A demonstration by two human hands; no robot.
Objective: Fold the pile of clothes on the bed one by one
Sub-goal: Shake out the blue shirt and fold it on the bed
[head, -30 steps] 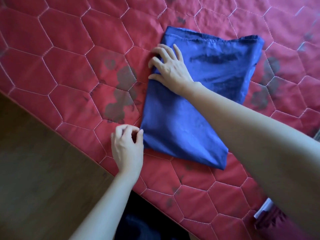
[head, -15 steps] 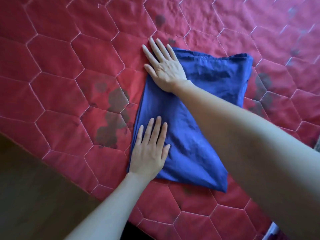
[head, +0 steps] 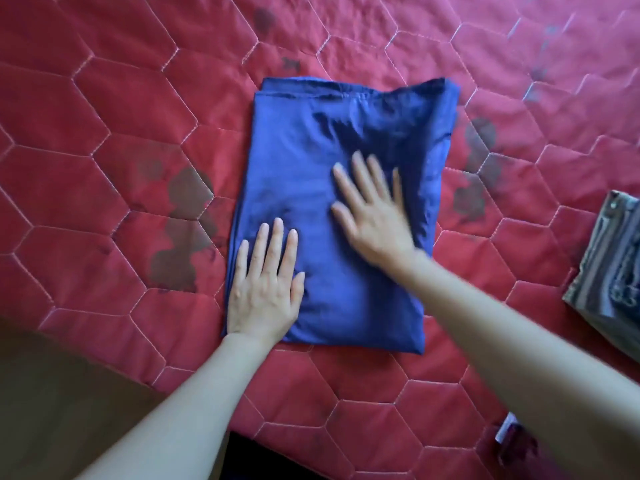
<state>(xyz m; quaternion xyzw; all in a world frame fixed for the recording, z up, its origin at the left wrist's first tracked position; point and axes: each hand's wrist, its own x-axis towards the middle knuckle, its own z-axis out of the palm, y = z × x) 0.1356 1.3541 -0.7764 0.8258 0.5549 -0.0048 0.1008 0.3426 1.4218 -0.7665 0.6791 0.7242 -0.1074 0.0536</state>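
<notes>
I log the right hand (head: 372,221), flat-fingered and motion-blurred, now off the 11 o'clock corner and sweeping mid-cloth beside the flat left hand (head: 265,289) at 7 o'clock: blue garment (head: 346,147), folded mid-bed (head: 104,133), seems in final smoothing.
</notes>
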